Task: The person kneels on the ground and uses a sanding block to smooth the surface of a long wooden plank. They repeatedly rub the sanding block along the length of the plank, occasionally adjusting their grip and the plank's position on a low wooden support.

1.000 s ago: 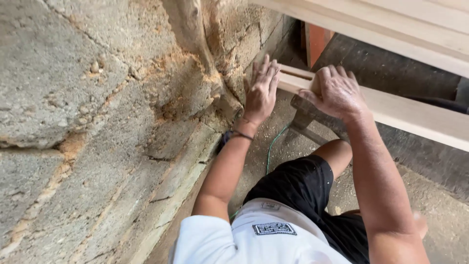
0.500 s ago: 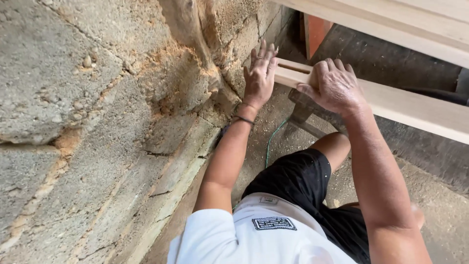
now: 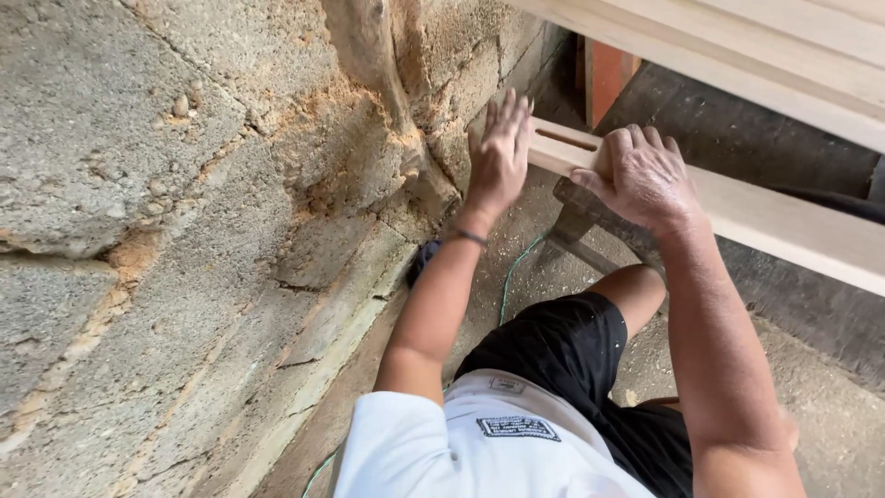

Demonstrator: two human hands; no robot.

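Crouching close to a rough block wall (image 3: 166, 184), the person works on a pale wooden rail (image 3: 774, 217) that runs from the wall out to the right edge of the view. The rail has a narrow mortise slot (image 3: 564, 139) cut near its wall end and lies on a dark, worn sawhorse (image 3: 576, 212), the surface that carries it. The left hand (image 3: 499, 157) is flat against the end of the rail, fingers spread and straight, its grip pinching nothing; a thin dark band sits on that wrist. The right hand (image 3: 643, 178) rests on top of the rail just beside the slot, fingers curled down over the far edge in a loose clasp on the wood.

The wall is coarse grey masonry with cracked joints, and orange sawdust (image 3: 341, 115) clings to its ledges. More pale boards (image 3: 737, 46) cross overhead at the top right. The floor (image 3: 830, 397) is bare concrete dusted with shavings, and a green cord (image 3: 513, 272) trails across it beneath the sawhorse. The person wears a white shirt and black shorts.
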